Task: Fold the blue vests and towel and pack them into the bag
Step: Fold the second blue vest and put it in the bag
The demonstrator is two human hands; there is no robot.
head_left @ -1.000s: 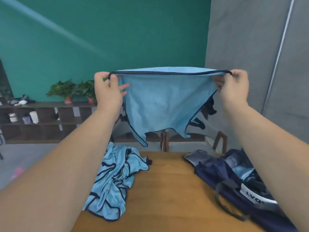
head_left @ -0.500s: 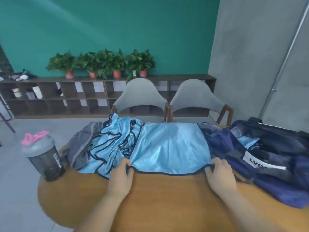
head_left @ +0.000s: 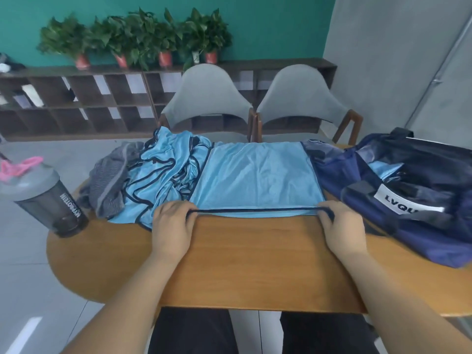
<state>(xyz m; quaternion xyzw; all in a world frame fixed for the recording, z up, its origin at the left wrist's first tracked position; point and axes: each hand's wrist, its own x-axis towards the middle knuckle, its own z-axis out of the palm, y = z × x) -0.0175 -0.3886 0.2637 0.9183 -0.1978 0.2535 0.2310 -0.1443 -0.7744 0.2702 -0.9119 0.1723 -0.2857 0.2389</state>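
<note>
A light blue vest [head_left: 255,177] with dark trim lies spread flat on the wooden table [head_left: 250,264]. My left hand [head_left: 171,226] pinches its near left corner, and my right hand [head_left: 342,228] pinches its near right corner; the dark hem is stretched taut between them. A crumpled pile of blue vests [head_left: 163,175] lies to the left, partly under the flat one. A grey striped towel [head_left: 109,180] is bunched at the pile's left. The open navy bag [head_left: 398,200], with a white label, sits at the right and shows blue cloth inside.
A dark shaker bottle [head_left: 48,198] with a pink lid clip stands at the table's left edge. Two grey chairs [head_left: 255,103] face the far side. Behind them runs a low shelf [head_left: 76,103] with potted plants.
The vest came down from held up in the air to lying flat on the table. Both hands still hold its hem corners, now drawn slightly nearer the table's front.
</note>
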